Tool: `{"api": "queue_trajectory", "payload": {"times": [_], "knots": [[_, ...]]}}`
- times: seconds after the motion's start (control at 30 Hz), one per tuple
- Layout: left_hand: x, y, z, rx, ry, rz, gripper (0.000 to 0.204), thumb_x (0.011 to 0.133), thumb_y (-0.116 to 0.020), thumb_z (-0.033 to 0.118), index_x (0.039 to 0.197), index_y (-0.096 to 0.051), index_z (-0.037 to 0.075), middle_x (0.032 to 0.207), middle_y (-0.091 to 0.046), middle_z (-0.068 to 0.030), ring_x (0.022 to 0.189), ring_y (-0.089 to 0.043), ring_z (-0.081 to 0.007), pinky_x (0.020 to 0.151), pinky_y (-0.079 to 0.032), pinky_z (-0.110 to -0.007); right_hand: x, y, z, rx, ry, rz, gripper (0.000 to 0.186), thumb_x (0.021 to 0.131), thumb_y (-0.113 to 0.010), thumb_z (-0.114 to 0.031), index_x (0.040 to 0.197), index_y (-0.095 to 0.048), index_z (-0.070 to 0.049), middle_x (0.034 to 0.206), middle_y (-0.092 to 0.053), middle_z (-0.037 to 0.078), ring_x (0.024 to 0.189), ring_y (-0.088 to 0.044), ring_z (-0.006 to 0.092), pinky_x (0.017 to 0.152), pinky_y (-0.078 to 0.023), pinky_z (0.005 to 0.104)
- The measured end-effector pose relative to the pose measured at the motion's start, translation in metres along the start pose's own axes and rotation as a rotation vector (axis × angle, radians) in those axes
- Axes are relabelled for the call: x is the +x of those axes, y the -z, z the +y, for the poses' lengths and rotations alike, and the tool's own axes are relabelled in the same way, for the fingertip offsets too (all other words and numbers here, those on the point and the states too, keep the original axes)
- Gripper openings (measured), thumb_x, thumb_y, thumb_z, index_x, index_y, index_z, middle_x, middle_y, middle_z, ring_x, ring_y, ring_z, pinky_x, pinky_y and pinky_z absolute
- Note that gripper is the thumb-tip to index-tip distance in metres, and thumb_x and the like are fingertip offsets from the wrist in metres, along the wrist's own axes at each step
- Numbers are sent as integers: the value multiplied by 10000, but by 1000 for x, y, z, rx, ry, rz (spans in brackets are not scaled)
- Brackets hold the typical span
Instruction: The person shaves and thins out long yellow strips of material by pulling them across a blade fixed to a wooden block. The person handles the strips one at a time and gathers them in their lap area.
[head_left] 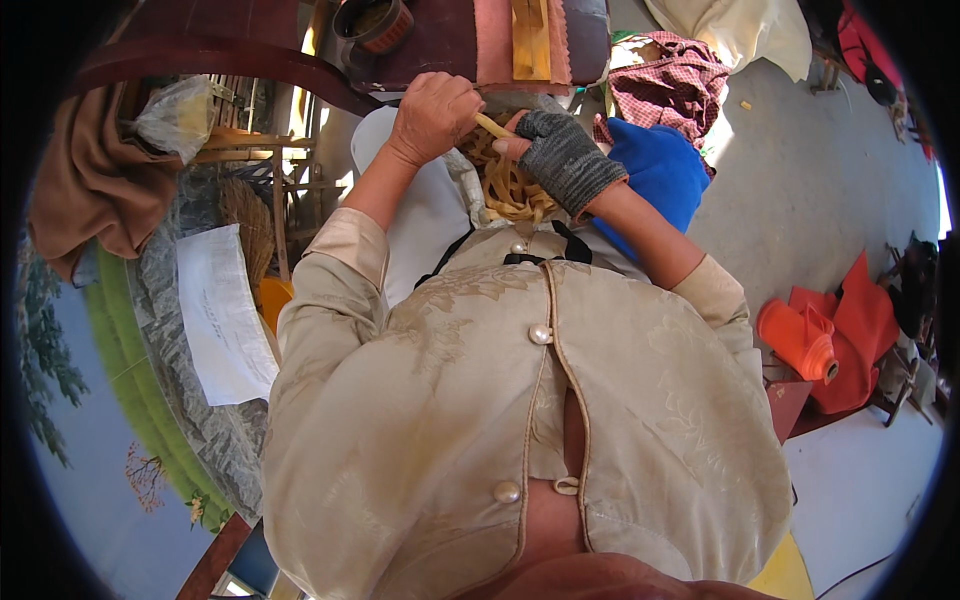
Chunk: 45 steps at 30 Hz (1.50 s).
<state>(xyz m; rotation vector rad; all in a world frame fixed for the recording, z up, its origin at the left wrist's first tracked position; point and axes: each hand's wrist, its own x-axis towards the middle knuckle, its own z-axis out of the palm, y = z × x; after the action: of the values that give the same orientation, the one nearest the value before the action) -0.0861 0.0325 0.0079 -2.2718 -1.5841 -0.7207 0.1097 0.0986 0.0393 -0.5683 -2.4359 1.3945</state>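
Note:
Between my two hands runs a short length of pale yellow strip [491, 126], flat and narrow. My left hand [432, 117] is bare and closed in a fist round its left end. My right hand [562, 155], in a grey knitted fingerless glove, pinches the other end between thumb and fingers. Below them, in my lap, lies a loose tangle of tan strips [512, 188], partly hidden by the gloved hand. White cloth [395, 195] covers my left leg, and a blue cloth [655, 180] lies beside my right wrist.
Ahead, a dark red padded surface [445, 50] bears a wooden slat [531, 40] on pink cloth and a brown ribbed bowl [380, 25]. A red checked cloth [668, 85] lies to the right. Brown cloth [90, 180] hangs at left; an orange container [798, 340] lies at right.

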Motion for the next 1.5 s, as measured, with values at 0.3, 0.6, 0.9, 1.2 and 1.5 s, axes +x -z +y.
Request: {"api": "queue_trajectory", "payload": {"times": [0.3,0.6,0.9,1.2,1.5], "knots": [[31,-33,6,-431,509,101,103,839,-537,118,891,-495,41,821,-526,-93,750,-561,-236,674,-445,-322,37,39,27,-320,-149,167,313,785,-590,-351,883,-643,-58,776,-593,148,739,-588,297,667,-455,377],[42,-52,-14,-996,804,178,170,870,-568,179,976,-603,51,794,-589,31,724,-535,-41,632,-443,-196,60,53,76,-636,53,327,336,810,-551,-379,906,-636,-68,804,-615,146,776,-602,298,705,-461,385],[57,-71,-27,-651,806,128,176,772,-612,187,919,-650,98,724,-633,-21,664,-578,-142,632,-465,-280,89,55,105,-1007,116,233,229,833,-521,-262,980,-638,-130,901,-629,145,835,-610,301,736,-480,408],[19,-47,16,-270,635,113,239,771,-612,304,913,-663,119,784,-613,-69,694,-586,-235,674,-470,-350,44,27,73,-382,-221,474,263,824,-545,-314,918,-617,-79,839,-602,167,817,-590,332,702,-465,395],[7,-20,64,-2402,1247,64,250,908,-469,236,1050,-530,39,955,-584,-26,762,-563,-103,644,-479,-248,4,-18,10,-250,348,417,196,823,-561,-251,894,-605,-74,843,-596,119,824,-566,295,695,-451,370]]}}
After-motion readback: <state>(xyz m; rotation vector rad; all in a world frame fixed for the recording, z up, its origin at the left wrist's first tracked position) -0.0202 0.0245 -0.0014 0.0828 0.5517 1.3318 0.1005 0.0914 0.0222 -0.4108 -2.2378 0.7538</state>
